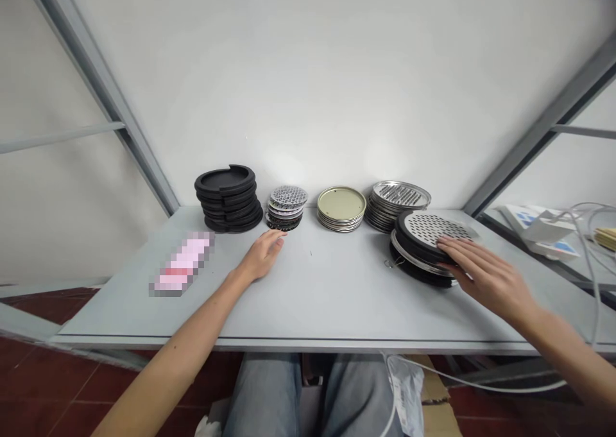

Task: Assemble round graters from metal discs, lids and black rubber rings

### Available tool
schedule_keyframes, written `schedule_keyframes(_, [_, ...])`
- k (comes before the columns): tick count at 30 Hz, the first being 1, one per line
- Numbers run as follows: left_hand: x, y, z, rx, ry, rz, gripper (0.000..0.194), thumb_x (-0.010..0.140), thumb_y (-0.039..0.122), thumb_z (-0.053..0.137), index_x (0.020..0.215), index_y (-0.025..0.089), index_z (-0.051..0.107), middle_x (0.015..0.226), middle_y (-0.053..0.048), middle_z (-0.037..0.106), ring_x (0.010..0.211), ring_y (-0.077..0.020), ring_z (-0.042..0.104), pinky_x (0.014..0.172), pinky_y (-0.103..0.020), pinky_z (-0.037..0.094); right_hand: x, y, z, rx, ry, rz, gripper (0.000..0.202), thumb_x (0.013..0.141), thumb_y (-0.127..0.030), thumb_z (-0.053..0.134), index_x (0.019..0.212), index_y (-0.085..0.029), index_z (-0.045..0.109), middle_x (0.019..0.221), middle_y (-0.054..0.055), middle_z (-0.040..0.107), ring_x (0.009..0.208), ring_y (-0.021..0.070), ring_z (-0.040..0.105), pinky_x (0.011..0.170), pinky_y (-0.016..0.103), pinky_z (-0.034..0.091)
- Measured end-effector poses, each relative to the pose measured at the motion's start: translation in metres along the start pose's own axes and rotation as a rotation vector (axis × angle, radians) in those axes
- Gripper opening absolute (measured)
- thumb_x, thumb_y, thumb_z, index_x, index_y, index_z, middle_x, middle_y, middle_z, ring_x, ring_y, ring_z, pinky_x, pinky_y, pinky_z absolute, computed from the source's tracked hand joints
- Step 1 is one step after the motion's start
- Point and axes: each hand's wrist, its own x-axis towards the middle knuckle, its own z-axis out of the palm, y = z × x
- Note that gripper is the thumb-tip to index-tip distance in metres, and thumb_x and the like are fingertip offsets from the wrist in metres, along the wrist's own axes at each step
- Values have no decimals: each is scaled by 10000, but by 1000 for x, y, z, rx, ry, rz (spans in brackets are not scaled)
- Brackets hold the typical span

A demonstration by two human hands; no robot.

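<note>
My left hand (263,255) is over the table just in front of a short stack of patterned discs (289,197), its fingers close together near the stack's base; what they hold, if anything, is hidden. My right hand (481,270) rests on the right side of a stack of black-rimmed round pieces (418,248), whose top is a perforated silver disc (430,229). The fingers of that hand lie extended across the disc's edge. A small metal ring (389,264) sticks out at the stack's left.
Black round holders (228,199) are stacked at the back left. Pale green metal lids (341,205) and silver rimmed discs (399,196) stand along the wall. A blurred pink item (185,264) lies left. White cables (597,283) hang at the right.
</note>
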Motion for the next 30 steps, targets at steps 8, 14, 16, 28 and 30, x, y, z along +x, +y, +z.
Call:
schedule_keyframes(8, [0, 4, 0, -6, 0, 7, 434, 980, 427, 317, 1211, 167, 577, 1226, -113, 593, 1166, -232, 531, 1027, -406, 395, -8, 4, 0, -77, 10, 55, 454, 790, -207, 700, 1222, -182, 563, 1089, 99, 710, 1023, 208, 669, 1036, 277, 454])
schedule_keyframes(14, [-1, 8, 0, -47, -32, 21, 451, 981, 442, 315, 1264, 170, 536, 1234, -113, 586, 1149, -231, 543, 1011, -387, 406, -13, 21, -6, -179, 31, 122, 404, 787, -207, 701, 1174, -178, 586, 1053, 108, 721, 1009, 219, 674, 1010, 268, 462])
schedule_keyframes(16, [-1, 8, 1, -57, -50, 35, 452, 981, 441, 318, 1276, 170, 526, 1239, -116, 583, 1145, -235, 543, 1007, -388, 404, -12, 19, -5, -154, 25, 75, 425, 780, -195, 707, 1186, -171, 582, 1066, 106, 717, 986, 225, 681, 1004, 281, 469])
schedule_keyframes(28, [-3, 3, 3, -81, -51, 19, 487, 983, 452, 310, 1369, 175, 416, 1240, -125, 576, 1111, -233, 546, 978, -393, 411, -21, -7, 7, -22, -47, 112, 594, 789, -202, 693, 1343, -224, 480, 1112, 86, 702, 961, 215, 681, 925, 315, 510])
schedule_keyframes(30, [-4, 3, 3, -80, -53, 10, 493, 984, 453, 304, 1380, 176, 399, 1233, -125, 580, 1109, -233, 545, 978, -397, 411, -22, -9, 7, 18, -59, 135, 601, 795, -201, 683, 1355, -238, 467, 1121, 91, 696, 995, 223, 669, 935, 324, 506])
